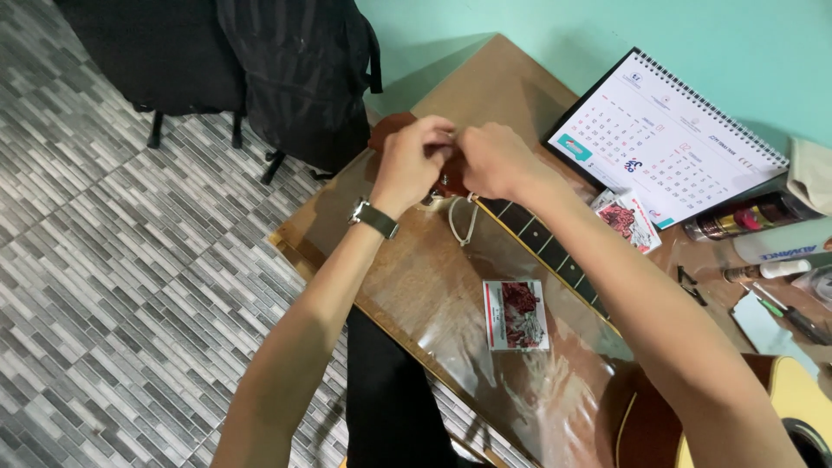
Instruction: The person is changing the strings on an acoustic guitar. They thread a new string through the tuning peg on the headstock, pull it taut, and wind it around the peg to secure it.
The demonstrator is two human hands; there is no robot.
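Note:
A guitar lies across the brown table [485, 95], its dark fretboard neck [546, 247] running from the yellow body [793, 394] at lower right up to the reddish headstock [392, 128]. My left hand [414, 160], with a wristwatch on the wrist, and my right hand [492, 159] are both closed over the headstock, fingers pinched together there. A loop of pale string [464, 227] hangs just below my hands. What the fingertips hold is hidden.
A small red-and-white packet [516, 315] lies on the table below the neck, another packet [628, 218] above it. A spiral wall calendar [667, 139] leans at the back. Bottles, a spray can [737, 218] and small tools sit at right. Black bags [299, 74] stand on the tiled floor.

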